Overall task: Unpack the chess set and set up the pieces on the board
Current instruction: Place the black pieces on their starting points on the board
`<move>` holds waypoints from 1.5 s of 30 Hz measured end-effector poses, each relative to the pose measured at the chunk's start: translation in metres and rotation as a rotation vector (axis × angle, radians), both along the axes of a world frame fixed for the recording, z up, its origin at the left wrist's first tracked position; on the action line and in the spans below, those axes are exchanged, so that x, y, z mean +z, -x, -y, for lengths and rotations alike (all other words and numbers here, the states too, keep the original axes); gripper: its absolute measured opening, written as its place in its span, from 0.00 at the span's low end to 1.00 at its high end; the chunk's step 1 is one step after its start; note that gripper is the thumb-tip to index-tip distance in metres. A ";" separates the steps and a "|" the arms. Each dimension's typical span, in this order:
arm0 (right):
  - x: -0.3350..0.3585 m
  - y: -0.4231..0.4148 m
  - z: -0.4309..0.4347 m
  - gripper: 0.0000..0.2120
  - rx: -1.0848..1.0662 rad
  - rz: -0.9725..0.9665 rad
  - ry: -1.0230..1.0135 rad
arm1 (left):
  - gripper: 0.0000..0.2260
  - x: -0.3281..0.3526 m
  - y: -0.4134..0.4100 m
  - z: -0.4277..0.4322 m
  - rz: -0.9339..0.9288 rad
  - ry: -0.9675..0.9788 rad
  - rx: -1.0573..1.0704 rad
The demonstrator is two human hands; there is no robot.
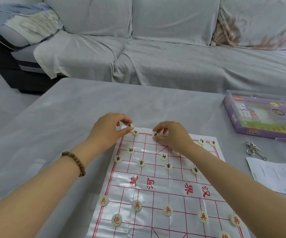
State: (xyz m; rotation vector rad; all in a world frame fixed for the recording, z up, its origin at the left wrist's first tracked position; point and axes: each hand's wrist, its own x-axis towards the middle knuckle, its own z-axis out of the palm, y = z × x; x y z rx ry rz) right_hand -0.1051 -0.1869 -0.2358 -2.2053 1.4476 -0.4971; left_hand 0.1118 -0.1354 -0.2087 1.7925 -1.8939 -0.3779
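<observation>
The board (169, 188) is a glossy plastic sheet, creased. Each piece (136, 205) looks like smooth, pale plastic. The tablecloth (70, 109) is matt grey cloth; the sofa cover (173, 62) at 12 o'clock is ribbed fabric. At 2 o'clock the box (262, 115) is glossy under clear plastic; at 3 o'clock lie shiny metal rings (253, 148) and matt white paper (272, 176). The bracelet (75, 160) is dull wooden beads.

Soft, even indoor light leaves only faint shadows. White glare streaks the glossy plastic board (164, 193). Wide-angle distortion bends the edges, and detail is slightly soft.
</observation>
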 end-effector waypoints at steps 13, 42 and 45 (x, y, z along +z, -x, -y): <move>0.002 -0.017 -0.002 0.12 0.061 0.086 0.025 | 0.10 -0.005 0.005 -0.010 -0.208 -0.033 -0.040; 0.005 0.144 -0.012 0.08 -0.216 0.164 0.078 | 0.07 -0.024 0.164 0.050 -0.055 -0.190 -0.248; 0.004 0.142 -0.012 0.08 -0.205 0.171 0.068 | 0.08 -0.026 0.165 0.050 -0.076 -0.192 -0.255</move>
